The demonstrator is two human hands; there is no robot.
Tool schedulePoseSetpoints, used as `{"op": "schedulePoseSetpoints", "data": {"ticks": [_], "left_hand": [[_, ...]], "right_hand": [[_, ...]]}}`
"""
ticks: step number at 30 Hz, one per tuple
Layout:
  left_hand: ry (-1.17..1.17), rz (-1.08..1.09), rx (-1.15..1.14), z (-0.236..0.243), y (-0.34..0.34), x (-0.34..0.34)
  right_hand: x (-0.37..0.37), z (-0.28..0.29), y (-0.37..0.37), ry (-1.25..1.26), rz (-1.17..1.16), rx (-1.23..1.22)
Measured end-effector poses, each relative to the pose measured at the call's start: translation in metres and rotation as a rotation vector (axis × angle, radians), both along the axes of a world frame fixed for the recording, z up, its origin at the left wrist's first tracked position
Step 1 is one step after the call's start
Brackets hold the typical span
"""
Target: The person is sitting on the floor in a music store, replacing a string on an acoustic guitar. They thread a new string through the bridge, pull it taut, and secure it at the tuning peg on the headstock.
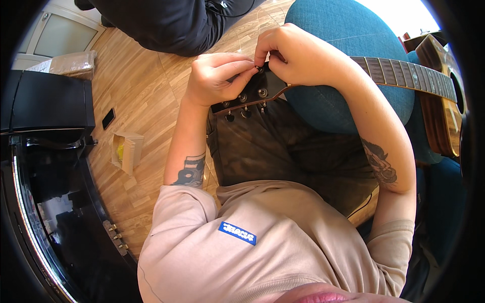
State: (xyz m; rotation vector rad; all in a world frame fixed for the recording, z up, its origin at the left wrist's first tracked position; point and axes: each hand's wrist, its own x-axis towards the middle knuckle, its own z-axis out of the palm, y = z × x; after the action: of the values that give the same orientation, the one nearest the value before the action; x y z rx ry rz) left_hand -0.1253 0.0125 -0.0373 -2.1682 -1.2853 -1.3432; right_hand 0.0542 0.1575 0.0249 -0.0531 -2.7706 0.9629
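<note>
An acoustic guitar neck [404, 73] lies across a round blue stool [348, 25], its dark headstock [275, 86] reaching over my lap. Several tuning pegs [245, 112] show along the near edge. At the headstock's far edge, my left hand [220, 76] is closed, thumb and fingertips pinched together beside a tuner. My right hand [293, 53] meets it there, fingers curled and index fingertip bent down to the same tuner. A thin pale strand, apparently a guitar string [353, 39], runs over the stool from behind my right hand. The fingertips hide most of what they hold.
The guitar body [439, 96] rests at the far right by another blue seat. A black piano [60, 166] with brass pedals [115, 236] stands at left. On the wooden floor lie a phone [108, 118] and an opened cardboard box [130, 151]. A person in dark clothes [166, 22] is ahead.
</note>
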Motion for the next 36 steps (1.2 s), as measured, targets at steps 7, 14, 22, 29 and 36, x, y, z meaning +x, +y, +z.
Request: {"op": "schedulePoseSetpoints", "data": {"ticks": [7, 14, 22, 29, 36], "left_hand": [[0.044, -0.016, 0.017, 0.0, 0.001, -0.002], [0.017, 0.015, -0.12, 0.012, -0.002, 0.004], [-0.042, 0.231, -0.172, 0.014, -0.01, 0.024], [-0.04, 0.244, -0.171, 0.016, -0.012, 0.027], [-0.073, 0.267, -0.192, 0.015, -0.014, 0.03]], "right_hand": [[0.0, 0.001, -0.001, -0.001, -0.013, -0.01], [0.002, 0.0, -0.001, -0.011, -0.032, -0.014], [0.001, -0.001, -0.003, 0.108, -0.079, 0.008], [-0.001, -0.004, 0.002, 0.035, -0.041, 0.031], [0.001, -0.007, 0.003, 0.09, 0.013, 0.078]]}}
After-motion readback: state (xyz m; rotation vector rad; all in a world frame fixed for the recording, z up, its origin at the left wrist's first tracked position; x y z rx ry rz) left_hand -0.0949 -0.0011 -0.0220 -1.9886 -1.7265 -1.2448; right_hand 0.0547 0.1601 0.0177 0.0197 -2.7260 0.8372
